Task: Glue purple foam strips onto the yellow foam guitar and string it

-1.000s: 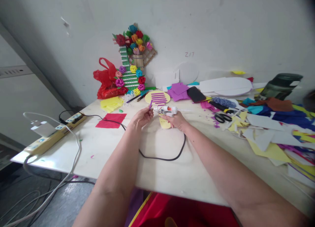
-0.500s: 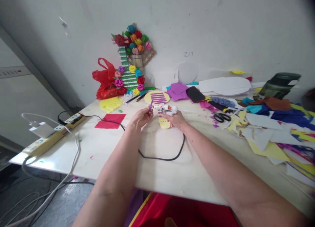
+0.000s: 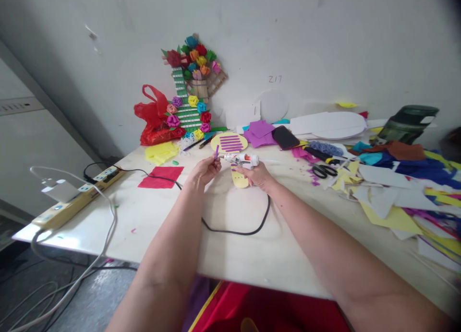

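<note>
My left hand (image 3: 208, 170) pinches a thin purple strip (image 3: 216, 152), held upright above the table. My right hand (image 3: 260, 176) is wrapped round a white hot glue gun (image 3: 248, 160), its nozzle pointing left at the strip; whether the tip touches it I cannot tell. Under and behind the glue gun lies a yellow sole-shaped piece (image 3: 229, 143) with several purple strips across its wide upper part. Its narrower lower end shows below the gun, dotted with small marks; the middle is hidden by the gun and my right hand.
A black cord (image 3: 237, 233) loops across the table towards a power strip (image 3: 77, 198) at left. Red cloth or paper (image 3: 160, 177) lies left of my arms. Scissors (image 3: 324, 171) and heaped scraps (image 3: 387, 193) fill the right. Behind stand a flower decoration (image 3: 189, 112) and a dark bottle (image 3: 406, 125).
My left hand has shifted slightly left with the purple strip, away from the glue gun's body, so more of the nozzle shows. My right hand is nearly still.
</note>
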Available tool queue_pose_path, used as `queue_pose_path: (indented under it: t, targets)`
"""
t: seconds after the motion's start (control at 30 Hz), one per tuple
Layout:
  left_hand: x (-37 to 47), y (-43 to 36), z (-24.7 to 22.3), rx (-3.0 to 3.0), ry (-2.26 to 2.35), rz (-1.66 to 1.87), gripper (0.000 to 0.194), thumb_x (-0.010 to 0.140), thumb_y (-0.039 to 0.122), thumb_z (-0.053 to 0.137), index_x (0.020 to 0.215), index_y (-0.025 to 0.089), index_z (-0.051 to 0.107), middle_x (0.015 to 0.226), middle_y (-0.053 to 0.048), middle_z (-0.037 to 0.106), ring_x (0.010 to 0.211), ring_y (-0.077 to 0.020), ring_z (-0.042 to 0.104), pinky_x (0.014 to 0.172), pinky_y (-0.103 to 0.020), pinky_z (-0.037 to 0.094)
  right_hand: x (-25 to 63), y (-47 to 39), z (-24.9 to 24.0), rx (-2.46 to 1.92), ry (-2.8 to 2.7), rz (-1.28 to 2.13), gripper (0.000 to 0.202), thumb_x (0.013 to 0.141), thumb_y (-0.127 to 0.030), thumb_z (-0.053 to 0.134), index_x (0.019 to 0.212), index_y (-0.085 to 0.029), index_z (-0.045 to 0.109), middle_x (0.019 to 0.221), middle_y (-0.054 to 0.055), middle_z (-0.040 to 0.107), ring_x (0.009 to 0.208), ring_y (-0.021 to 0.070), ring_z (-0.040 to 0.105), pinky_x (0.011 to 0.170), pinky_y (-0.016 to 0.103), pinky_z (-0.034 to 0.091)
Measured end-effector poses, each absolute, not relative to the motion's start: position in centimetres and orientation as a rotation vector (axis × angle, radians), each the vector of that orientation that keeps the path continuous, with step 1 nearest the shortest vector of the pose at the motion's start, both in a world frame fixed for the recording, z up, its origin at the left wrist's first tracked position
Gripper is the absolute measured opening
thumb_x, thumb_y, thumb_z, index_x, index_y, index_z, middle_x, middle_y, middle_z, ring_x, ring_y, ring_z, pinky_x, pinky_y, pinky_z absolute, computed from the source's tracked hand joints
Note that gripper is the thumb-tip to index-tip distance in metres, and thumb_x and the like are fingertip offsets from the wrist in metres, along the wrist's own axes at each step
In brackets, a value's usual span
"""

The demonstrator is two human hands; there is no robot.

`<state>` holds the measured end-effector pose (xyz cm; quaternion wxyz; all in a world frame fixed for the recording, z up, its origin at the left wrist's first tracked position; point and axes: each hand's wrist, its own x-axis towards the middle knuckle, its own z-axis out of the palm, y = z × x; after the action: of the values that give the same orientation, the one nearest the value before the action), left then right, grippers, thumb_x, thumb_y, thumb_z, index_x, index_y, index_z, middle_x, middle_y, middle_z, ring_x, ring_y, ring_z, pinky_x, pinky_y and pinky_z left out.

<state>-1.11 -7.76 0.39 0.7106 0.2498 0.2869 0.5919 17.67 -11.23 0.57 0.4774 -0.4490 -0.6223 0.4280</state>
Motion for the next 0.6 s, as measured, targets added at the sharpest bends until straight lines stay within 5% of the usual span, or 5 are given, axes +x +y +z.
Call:
queue_pose_path:
  t: [0.33,0.6]
  targets:
    - [-0.3,-7.9,0.1,0.872,0.652,1.325,0.005,0.073,0.009,0.055,0.068,0.008,0.057,0.063,-0.004,0.053,0.054,-0.0056,0.048,0.054,-0.018,0.043,19.5,-8.9,0.0,-1.018,-0.941,0.98,0.033,0.059,-0.043,0.067,0.068,-0.015,0.053,0.042,-0.007,0.047,0.028,0.0049,0.037,0.029,0.019,0.033]
    - [1.5,-8.3,0.5,1.622,1.309,1.169,0.02,0.065,0.032,0.064,0.061,0.012,0.058,0.05,0.002,0.049,0.046,-0.0063,0.039,0.048,-0.021,0.03,19.6,-8.8,-0.3,-1.046,-0.887,0.984,0.036,0.057,-0.046,0.069,0.065,-0.016,0.051,0.042,-0.006,0.046,0.029,0.0048,0.037,0.029,0.019,0.031]
